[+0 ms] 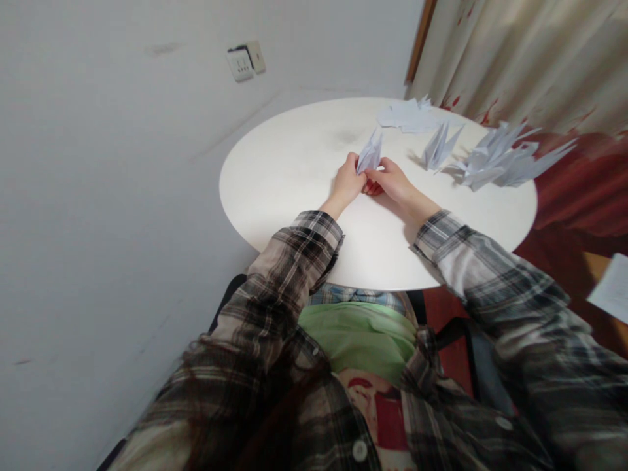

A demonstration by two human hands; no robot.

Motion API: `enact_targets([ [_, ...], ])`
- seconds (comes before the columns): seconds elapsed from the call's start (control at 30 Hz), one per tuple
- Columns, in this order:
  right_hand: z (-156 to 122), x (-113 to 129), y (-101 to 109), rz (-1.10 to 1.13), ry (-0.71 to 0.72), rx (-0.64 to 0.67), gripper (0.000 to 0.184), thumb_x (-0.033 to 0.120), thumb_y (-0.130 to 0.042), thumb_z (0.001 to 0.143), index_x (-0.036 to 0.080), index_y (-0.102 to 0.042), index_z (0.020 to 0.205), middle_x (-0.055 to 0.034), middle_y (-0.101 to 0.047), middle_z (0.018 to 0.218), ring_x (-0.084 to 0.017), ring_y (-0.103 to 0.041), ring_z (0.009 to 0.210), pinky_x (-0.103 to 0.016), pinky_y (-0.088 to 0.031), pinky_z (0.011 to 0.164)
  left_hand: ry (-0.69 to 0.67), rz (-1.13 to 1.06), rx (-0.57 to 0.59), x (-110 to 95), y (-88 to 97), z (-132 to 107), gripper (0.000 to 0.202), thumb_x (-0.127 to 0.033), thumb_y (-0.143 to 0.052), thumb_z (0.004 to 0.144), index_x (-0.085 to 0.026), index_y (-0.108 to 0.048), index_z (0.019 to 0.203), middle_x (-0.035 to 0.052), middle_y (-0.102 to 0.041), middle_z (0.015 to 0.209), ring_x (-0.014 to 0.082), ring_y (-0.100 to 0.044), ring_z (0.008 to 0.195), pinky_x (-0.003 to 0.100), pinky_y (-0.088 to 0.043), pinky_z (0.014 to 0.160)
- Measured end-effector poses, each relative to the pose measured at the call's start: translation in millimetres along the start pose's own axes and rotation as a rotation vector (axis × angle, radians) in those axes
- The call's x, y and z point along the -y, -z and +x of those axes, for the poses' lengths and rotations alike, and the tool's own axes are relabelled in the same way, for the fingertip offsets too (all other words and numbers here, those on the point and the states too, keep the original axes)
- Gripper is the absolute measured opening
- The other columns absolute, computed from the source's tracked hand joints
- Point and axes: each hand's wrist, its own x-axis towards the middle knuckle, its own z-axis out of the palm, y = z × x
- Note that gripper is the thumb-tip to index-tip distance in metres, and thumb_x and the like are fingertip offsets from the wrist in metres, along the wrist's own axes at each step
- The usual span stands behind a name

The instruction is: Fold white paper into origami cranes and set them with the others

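Observation:
Between my two hands a folded white paper piece (370, 149), like an origami crane in the making, points up and away from me over the table. My left hand (348, 178) is closed on its left side, thumb near the lower edge. From the right, my right hand (391, 180) pinches the lower part of the same paper. Some fingertips meet beneath it, partly hidden. To the right of my hands a folded paper crane (438, 149) stands apart, and beyond it sits a cluster of several more paper cranes (500, 160).
A round white table (275, 190) carries the work. Flat white papers (407, 116) lie at its far edge. A wall with a socket (241, 64) is on the left. A patterned curtain (490, 59) hangs behind the cranes. At far right is a paper sheet (613, 288).

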Motion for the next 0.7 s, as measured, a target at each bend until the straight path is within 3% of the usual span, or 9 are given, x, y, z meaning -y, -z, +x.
enact_targets([
  [0.4,1.2,-1.8,0.3,0.007,0.009,-0.012,0.031,0.037,-0.072,0.088,0.027,-0.045,0.099,0.0059,-0.057,0.062,-0.012,-0.056,0.053,-0.026,-0.052,0.052,0.034,0.087,-0.014,-1.1,0.3,-1.0,0.012,-0.020,-0.061,0.089,-0.024,-0.055,0.098,0.0029,-0.068,0.091,0.0233,-0.068,0.100,0.044,-0.052,0.094],
  [0.57,-0.1,-0.2,-0.4,-0.005,-0.006,-0.030,0.024,0.032,-0.067,0.091,0.026,-0.046,0.100,0.0049,-0.057,0.062,-0.013,-0.057,0.055,-0.027,-0.053,0.055,0.008,0.016,-0.003,0.1,0.4,-0.4,0.012,-0.022,-0.062,0.090,-0.026,-0.057,0.100,0.0023,-0.068,0.090,0.0237,-0.067,0.107,0.044,-0.051,0.097],
  [0.7,0.2,-0.8,0.4,-0.002,-0.001,-0.013,0.029,0.035,-0.071,0.089,0.026,-0.046,0.102,0.0047,-0.058,0.063,-0.013,-0.058,0.056,-0.028,-0.053,0.056,0.006,0.016,0.003,2.9,0.3,1.1,0.012,-0.026,-0.061,0.091,-0.025,-0.057,0.101,0.0038,-0.069,0.093,0.0237,-0.067,0.107,0.042,-0.052,0.095],
])
